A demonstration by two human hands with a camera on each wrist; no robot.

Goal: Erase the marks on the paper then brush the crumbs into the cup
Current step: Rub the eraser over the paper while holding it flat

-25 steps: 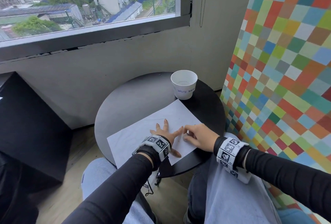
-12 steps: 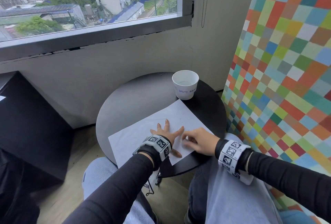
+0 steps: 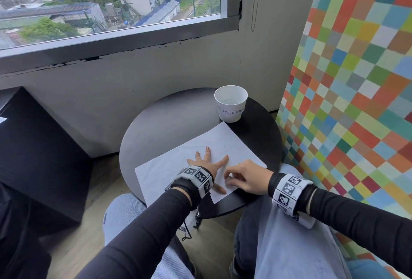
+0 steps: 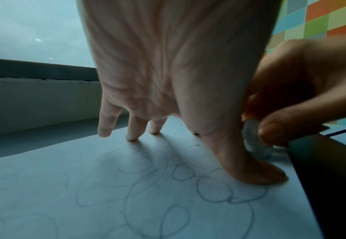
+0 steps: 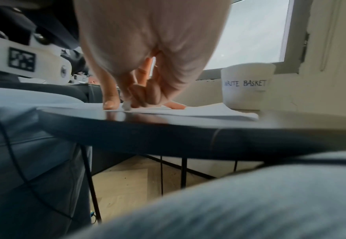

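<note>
A white sheet of paper (image 3: 178,167) lies on a round dark table (image 3: 169,120). Faint pencil loops (image 4: 188,186) cover the sheet in the left wrist view. My left hand (image 3: 207,165) lies flat on the paper with fingers spread, pressing it down. My right hand (image 3: 243,178) sits just right of it, near the paper's front corner, pinching a small grey-white eraser (image 4: 254,137) against the sheet; the eraser (image 5: 126,105) also shows in the right wrist view. A white paper cup (image 3: 230,106) labelled "WASTE BASKET" stands upright beyond the paper's far corner.
A wall of coloured squares (image 3: 356,78) rises close on the right of the table. A dark block (image 3: 38,156) stands on the left by the window wall. My knees in light jeans (image 3: 289,245) sit under the table's front edge.
My right hand has slid a little toward me and left along the paper's front corner, fingers still curled on the eraser. The left hand stays flat in place.
</note>
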